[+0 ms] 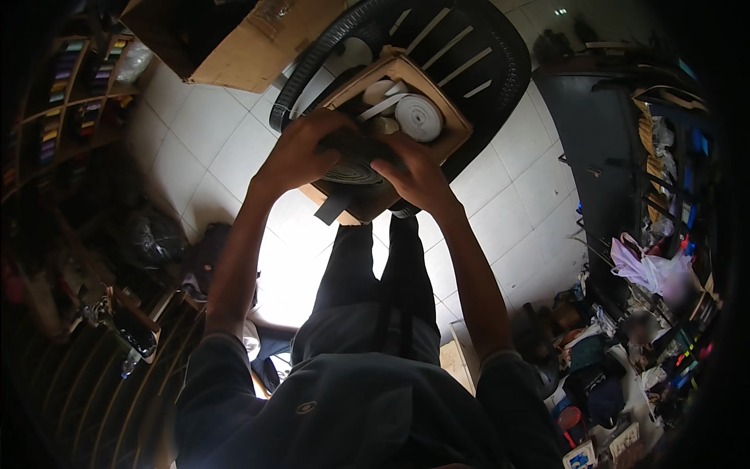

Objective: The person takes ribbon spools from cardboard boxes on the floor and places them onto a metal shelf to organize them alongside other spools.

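Observation:
Both hands grip a dark grey roll of flat band [353, 173] over the near end of a cardboard box. My left hand [307, 152] wraps its left side, and my right hand [414, 170] curls over its right side. A loose end of the band [333, 206] hangs down below the roll. Inside the cardboard box [461, 127], a white roll of band [419, 117] lies with its coil facing up, beside another pale roll [380, 91]. The box rests on a black plastic chair [512, 47] with a slatted back. Some fingertips are hidden behind the dark roll.
A large open cardboard carton [242, 55] stands at the far left on the white tiled floor [500, 184]. Shelves with colourful items [66, 86] line the left. Toward the right are a dark cabinet [574, 133], a lilac plastic bag [648, 266] and heaped clutter.

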The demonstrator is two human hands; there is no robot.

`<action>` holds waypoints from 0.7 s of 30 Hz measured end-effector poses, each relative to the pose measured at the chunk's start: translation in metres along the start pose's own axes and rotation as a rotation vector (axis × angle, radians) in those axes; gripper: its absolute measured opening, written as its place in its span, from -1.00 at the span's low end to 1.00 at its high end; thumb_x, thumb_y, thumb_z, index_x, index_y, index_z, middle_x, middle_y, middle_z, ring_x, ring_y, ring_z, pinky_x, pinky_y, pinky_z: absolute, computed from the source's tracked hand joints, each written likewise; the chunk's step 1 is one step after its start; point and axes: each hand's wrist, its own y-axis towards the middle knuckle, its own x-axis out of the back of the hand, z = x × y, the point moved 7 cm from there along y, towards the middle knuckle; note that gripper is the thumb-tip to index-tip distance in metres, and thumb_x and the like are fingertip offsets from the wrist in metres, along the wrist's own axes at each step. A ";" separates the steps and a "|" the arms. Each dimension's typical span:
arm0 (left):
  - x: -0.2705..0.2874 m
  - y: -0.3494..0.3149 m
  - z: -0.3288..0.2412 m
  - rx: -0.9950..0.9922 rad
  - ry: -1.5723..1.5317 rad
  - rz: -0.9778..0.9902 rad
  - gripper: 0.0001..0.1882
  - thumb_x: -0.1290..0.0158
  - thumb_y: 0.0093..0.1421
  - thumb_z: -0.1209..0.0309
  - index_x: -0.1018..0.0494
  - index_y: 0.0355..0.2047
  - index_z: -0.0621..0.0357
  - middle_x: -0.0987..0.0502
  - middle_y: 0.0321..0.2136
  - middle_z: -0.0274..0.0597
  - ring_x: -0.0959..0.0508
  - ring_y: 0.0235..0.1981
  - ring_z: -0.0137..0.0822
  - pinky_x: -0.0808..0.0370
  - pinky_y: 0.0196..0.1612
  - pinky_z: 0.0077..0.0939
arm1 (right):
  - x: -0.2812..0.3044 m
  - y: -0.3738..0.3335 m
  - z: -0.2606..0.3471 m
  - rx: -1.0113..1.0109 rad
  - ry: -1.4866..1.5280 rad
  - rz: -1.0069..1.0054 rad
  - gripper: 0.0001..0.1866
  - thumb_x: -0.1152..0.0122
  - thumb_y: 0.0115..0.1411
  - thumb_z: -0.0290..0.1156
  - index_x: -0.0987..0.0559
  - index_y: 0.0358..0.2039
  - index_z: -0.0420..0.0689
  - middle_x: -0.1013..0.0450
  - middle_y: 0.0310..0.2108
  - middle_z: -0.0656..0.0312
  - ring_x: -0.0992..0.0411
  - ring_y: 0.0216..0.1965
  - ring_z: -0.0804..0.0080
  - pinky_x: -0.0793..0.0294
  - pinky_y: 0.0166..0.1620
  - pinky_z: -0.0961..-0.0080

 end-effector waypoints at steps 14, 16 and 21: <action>-0.039 -0.024 0.044 0.288 -0.885 -0.343 -0.50 0.11 -0.14 0.33 -0.42 -0.19 0.39 -0.46 -0.25 -0.11 -0.42 -0.20 -0.32 -0.31 -0.05 -0.59 | 0.027 -0.027 -0.015 -0.079 0.213 -0.283 -0.66 -0.15 0.14 -0.33 -0.47 -0.10 -0.23 -0.47 -0.27 -0.03 -0.46 -0.23 0.12 -0.39 -0.15 0.39; -0.054 -0.025 0.033 0.408 -0.983 -0.371 -0.47 0.11 -0.14 0.33 -0.40 -0.13 0.39 -0.45 -0.23 -0.11 -0.42 -0.18 -0.32 -0.30 -0.03 -0.59 | 0.032 -0.035 -0.005 -0.084 0.147 -0.297 -0.65 -0.17 0.13 -0.32 -0.48 -0.11 -0.23 -0.48 -0.30 -0.05 -0.47 -0.25 0.14 -0.40 -0.16 0.39; -0.069 -0.029 0.018 0.515 -0.948 -0.231 -0.43 0.11 -0.16 0.34 -0.38 -0.07 0.33 -0.45 -0.21 -0.12 -0.40 -0.12 -0.31 -0.29 0.00 -0.56 | 0.040 -0.056 -0.029 -0.299 0.156 -0.184 -0.70 -0.08 0.19 -0.37 -0.48 -0.11 -0.26 -0.49 -0.41 0.11 -0.42 -0.34 0.51 -0.38 -0.20 0.59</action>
